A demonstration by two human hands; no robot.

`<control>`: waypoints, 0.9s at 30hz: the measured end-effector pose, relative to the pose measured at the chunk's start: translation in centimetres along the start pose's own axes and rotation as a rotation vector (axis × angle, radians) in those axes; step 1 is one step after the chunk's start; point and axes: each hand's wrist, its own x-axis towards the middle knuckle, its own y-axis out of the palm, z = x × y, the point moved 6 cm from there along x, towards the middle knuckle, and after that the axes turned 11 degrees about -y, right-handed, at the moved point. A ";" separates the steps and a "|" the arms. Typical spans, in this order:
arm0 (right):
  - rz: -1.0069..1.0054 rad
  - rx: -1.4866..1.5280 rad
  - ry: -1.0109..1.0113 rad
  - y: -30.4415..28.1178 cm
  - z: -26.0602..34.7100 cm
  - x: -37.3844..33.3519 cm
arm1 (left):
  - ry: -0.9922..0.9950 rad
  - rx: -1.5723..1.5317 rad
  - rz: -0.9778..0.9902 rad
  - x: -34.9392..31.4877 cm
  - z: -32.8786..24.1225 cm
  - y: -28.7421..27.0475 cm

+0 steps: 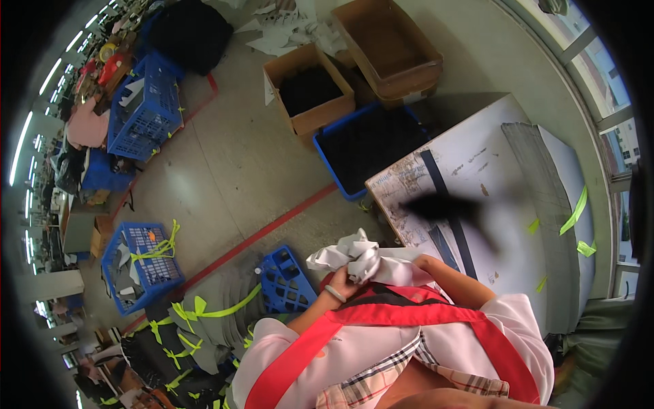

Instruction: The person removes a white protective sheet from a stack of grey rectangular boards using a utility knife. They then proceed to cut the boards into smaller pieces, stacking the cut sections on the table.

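A crumpled, shiny whitish-silver sheet (364,258), cloth or plastic, is bunched up in front of my chest. My left hand (347,285), with a pale bangle at its wrist, is closed on the bunched left part. On the other side, my right hand (429,267) grips the smoother right end, its fingers partly hidden by the sheet. Beyond my right hand, a dark, motion-blurred piece (449,206) shows over the white board surface (490,184); I cannot tell whether it touches it.
Two open cardboard boxes (310,126) and a blue crate (327,129) with dark contents stand ahead. Blue baskets (146,112) line the left side. Stacked grey sheets tied with yellow-green strips (211,305) lie at lower left, near a blue plastic crate (286,279). Windows (606,82) are at right.
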 end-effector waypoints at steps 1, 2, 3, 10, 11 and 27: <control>-0.009 0.015 0.045 -0.4 -1.2 -0.4 | 0.059 0.007 -0.036 0.1 -2.0 -1.4; -0.035 0.011 0.092 -1.2 -2.4 -0.8 | 0.095 0.030 -0.269 -0.4 -4.0 -3.3; -0.045 -0.010 0.139 -1.9 -3.1 -1.4 | 0.077 0.049 -0.300 -0.2 -6.4 -5.2; -0.079 -0.126 0.330 -5.3 -6.1 -5.8 | 0.434 0.377 0.246 -1.1 -39.2 30.4; -0.087 -0.107 0.319 -5.3 -5.8 -5.6 | 0.546 0.403 0.311 -4.0 -42.3 40.2; -0.137 0.083 0.421 -5.6 -6.6 -4.0 | 0.240 1.102 0.120 17.5 -14.1 27.3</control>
